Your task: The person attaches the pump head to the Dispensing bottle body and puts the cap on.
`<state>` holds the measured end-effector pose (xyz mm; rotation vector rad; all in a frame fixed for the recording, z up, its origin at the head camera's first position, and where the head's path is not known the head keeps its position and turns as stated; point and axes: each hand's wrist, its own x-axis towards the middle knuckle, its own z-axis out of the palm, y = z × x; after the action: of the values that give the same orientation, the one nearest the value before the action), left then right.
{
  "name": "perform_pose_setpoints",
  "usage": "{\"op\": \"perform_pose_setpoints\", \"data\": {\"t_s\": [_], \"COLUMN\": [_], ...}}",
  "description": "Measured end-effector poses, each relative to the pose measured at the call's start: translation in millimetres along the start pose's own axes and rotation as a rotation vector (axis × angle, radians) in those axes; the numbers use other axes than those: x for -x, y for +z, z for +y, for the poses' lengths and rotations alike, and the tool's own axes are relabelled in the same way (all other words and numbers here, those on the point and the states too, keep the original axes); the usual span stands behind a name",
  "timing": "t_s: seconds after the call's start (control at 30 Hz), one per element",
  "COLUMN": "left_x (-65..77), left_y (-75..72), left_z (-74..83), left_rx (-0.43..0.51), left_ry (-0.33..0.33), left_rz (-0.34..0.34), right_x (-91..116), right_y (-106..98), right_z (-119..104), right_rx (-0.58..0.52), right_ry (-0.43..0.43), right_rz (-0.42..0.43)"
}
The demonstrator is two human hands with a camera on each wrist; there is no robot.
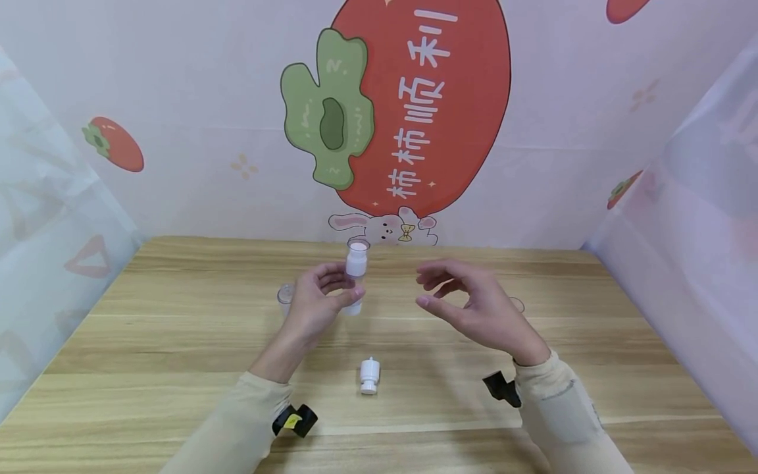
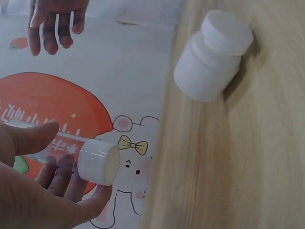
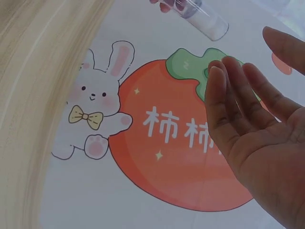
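Note:
My left hand grips a clear cylindrical tube with its thumb on one side and fingers on the other. White shows in the tube's upper part and at its lower end; in the left wrist view, that white end faces the camera. Apart from it, my right hand hovers over the table with fingers loosely bent and nothing between them. Closer to me than both hands, a small white bottle with a ribbed cap stands on the wooden table.
Beside the left hand, a second clear container is partly hidden by it. Past the right hand shows a thin round outline. A printed cloth backdrop rises at the table's far edge, with side sheets left and right.

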<state>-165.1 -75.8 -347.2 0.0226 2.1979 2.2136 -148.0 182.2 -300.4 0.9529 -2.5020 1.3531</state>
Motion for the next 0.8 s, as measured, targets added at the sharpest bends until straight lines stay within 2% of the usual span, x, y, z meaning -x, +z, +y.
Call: {"op": "perform_pose_setpoints", "data": {"t_s": [0.27,0.6,0.8], "left_x": [-5.2,-11.8,-15.2], "left_y": [0.2,0.7,2.4], "left_z": [-10.7,-24.3,-28.7], "left_rx": [-0.013,-0.062,-0.067], "left_ry": [-0.012,-0.011,0.009], "left_rz": [0.03,0.067,0.089], "right_x": [0.1,0.7,-0.1], "right_y": [1.5,5.0,6.3], "right_z": [0.0,-0.4,-0.1], "right_rx": [0.027,0.119,0.159], "right_ry": [-0.035,0.01,-0.005], "right_rz": [-0.072,-0.159,-0.199]}}
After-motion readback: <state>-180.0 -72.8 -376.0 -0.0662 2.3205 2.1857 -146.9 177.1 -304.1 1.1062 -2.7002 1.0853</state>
